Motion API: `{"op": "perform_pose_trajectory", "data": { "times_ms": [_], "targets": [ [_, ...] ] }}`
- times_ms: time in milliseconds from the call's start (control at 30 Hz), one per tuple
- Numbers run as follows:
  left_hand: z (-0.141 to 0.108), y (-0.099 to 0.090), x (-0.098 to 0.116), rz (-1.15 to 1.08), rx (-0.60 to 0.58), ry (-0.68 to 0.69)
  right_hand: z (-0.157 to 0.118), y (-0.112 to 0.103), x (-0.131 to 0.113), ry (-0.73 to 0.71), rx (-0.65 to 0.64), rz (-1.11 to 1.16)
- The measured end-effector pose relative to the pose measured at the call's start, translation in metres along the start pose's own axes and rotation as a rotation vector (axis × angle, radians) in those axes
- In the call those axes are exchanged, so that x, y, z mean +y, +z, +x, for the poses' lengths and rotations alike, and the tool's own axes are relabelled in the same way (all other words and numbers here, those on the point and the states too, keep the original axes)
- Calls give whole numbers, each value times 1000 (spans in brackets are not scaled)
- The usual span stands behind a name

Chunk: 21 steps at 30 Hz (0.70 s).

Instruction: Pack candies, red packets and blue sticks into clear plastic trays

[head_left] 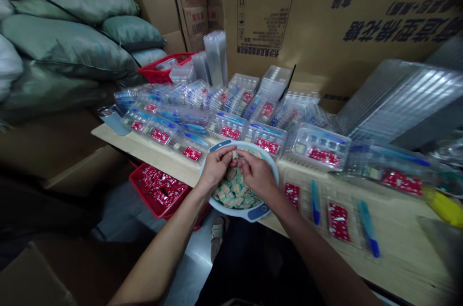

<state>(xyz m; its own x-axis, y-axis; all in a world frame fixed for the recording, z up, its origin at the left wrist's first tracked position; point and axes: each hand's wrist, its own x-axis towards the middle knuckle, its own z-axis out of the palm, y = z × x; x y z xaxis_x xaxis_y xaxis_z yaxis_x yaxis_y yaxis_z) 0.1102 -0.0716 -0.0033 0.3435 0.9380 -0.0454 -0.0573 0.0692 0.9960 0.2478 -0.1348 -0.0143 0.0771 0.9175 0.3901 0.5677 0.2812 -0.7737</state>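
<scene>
A light blue basin (252,214) full of small pale green and peach pieces (237,191) sits at the table's front edge. Over it, my left hand (216,167) and my right hand (256,171) meet, fingertips nearly touching. Both hands are closed around a small pale piece (235,155) between the fingertips. Behind the basin stand clear plastic trays (266,139) holding red-and-white packets and blue pens. To the right, a red packet (339,221) and a blue pen (369,229) lie in a clear tray.
Below the table at left is a red basket (144,196) of red packets. Stacked clear trays (398,98) stand at the right, near a yellow object (444,207). A large cardboard box (311,21) rises behind the table (401,243). Green sacks (68,45) are piled at left.
</scene>
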Motion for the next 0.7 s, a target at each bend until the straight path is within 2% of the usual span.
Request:
{"op": "perform_pose_trajectory", "data": {
  "times_ms": [67,133,233,333,500,600,700],
  "targets": [
    [0,-1,2,-68,4,-36,-2,2,-5,-22,19,-174],
    [-2,-3,6,-158,8,-45,-5,4,-10,25,29,-348],
    [-4,-9,13,-351,-7,-120,-9,5,-17,90,-55,-613],
    [-4,-17,17,-504,-68,-238,-12,6,-20,91,-141,-752],
    [-4,-24,18,-628,-127,-302,-9,6,-14,100,-113,-654],
    [-6,-24,19,-644,-150,-289,-6,4,-6,160,-23,-463],
    [-9,-21,18,-556,-149,-259,-3,1,0,198,77,-190]
  ]
}}
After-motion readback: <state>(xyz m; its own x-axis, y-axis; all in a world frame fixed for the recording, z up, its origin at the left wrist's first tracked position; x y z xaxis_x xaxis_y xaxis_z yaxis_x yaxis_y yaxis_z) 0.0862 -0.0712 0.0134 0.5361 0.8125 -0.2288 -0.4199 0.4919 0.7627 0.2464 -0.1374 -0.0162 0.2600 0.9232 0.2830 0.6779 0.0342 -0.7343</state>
